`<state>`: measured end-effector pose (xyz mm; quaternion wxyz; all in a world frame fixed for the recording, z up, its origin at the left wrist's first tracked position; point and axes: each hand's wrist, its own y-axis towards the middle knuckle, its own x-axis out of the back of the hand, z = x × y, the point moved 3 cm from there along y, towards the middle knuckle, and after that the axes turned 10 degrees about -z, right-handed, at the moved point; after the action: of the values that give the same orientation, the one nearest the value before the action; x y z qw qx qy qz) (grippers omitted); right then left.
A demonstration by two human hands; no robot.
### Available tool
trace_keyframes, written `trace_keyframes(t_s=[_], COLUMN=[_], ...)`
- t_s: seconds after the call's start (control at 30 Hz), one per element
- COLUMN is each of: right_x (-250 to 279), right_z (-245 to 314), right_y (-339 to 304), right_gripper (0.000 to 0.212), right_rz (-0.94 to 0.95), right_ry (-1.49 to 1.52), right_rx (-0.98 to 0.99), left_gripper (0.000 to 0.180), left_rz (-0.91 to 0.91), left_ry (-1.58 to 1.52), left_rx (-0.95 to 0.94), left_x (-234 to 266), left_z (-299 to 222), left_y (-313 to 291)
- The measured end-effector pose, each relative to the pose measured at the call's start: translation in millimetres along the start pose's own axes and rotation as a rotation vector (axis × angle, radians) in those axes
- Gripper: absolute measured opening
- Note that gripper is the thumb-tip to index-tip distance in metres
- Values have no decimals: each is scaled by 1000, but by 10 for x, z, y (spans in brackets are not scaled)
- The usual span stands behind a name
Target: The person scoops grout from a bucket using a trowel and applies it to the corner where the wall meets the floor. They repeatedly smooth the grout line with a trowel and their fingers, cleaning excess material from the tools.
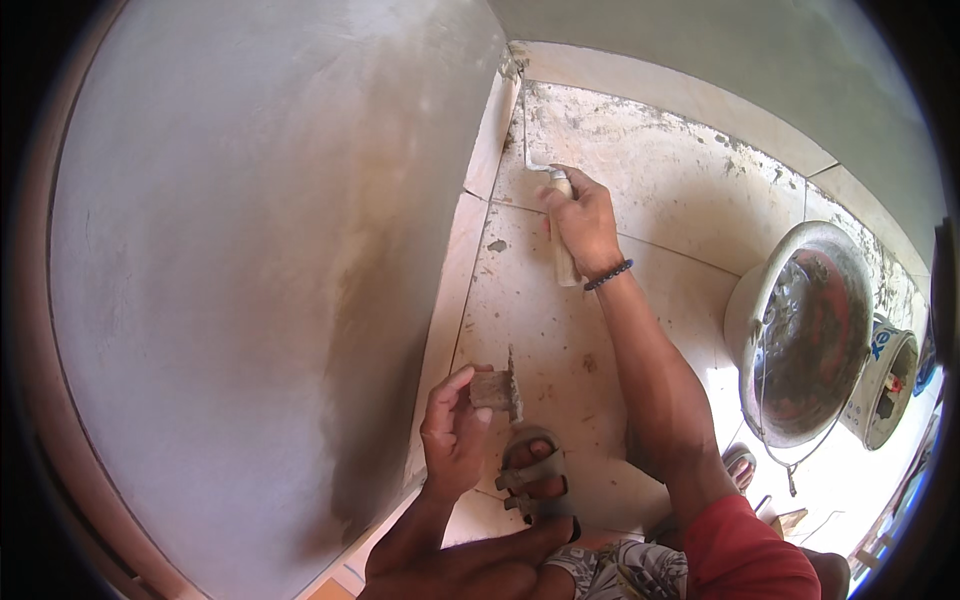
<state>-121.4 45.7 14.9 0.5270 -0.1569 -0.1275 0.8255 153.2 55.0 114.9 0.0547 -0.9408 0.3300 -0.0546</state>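
My right hand (588,225) is closed around the pale wooden handle (567,265) of a trowel, near the corner where the skirting tiles meet. The trowel's metal neck points toward the corner; its blade is edge-on and hard to make out. Closer to me, my left hand (455,430) pinches a small brown-grey block (490,390) joined to a thin upright plate (515,385) crusted with mortar. It is held above the tiled floor, beside the grey plastered wall (250,230), which has a darker, damp-looking patch (375,330).
Pale floor tiles (670,215) carry mortar spots. To the right, a large bucket (742,310) with a wire handle holds wet grey mortar, and a smaller white pail (868,405) stands beside it. A sandalled foot (535,465) is below my left hand. Skirting tiles (680,90) edge the far wall.
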Motion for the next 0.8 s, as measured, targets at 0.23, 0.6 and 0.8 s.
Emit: trace_keyframes(t_s=[0.23,0.6,0.8], right_x=[88,-66,-120], right_z=[23,96,209], right_y=[290,370,267], right_gripper=[15,19,18], right_rz=[93,57,9], right_ry=[80,93,-83], right_rx=[-152,-130,53], left_gripper=[42,43,44], left_rz=[-9,-6,-19], left_ry=[19,-7,3], left_rx=[3,19,26], left_x=[-15,10,17], left_z=[5,0,26], left_y=[-33,-38,-44])
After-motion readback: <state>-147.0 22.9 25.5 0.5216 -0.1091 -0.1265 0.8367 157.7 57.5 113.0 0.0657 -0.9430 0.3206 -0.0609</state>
